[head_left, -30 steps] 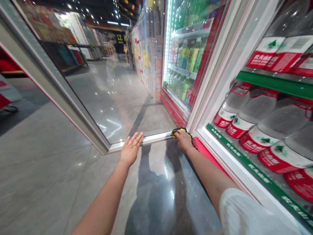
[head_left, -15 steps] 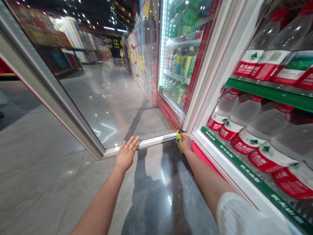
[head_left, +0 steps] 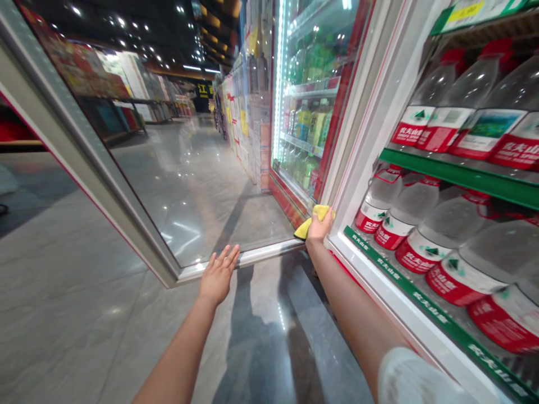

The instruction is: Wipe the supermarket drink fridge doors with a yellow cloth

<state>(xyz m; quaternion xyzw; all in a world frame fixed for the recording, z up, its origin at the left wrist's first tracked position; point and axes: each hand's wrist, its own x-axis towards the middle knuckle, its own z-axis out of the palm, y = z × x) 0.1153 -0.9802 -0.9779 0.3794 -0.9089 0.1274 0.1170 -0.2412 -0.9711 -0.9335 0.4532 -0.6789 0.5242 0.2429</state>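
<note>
A glass fridge door stands swung out in front of me, with a pale metal frame. My left hand rests on the door's bottom rail, fingers stretched out and holding nothing. At the hinge-side lower corner, my right hand grips a yellow cloth with a dark edge, pressed against the frame. Part of the cloth is hidden behind the fingers. Just right of that hand, large water bottles with red and white labels stand on the lower fridge shelf.
More bottles stand above a green shelf strip. Through the glass I see another lit drinks cooler, stacked boxes and a display table. Grey tiled floor lies below the door.
My right hand has moved slightly up with the cloth, from the bottom rail to the corner by the hinge side. More of the cloth shows. My left hand stays on the rail.
</note>
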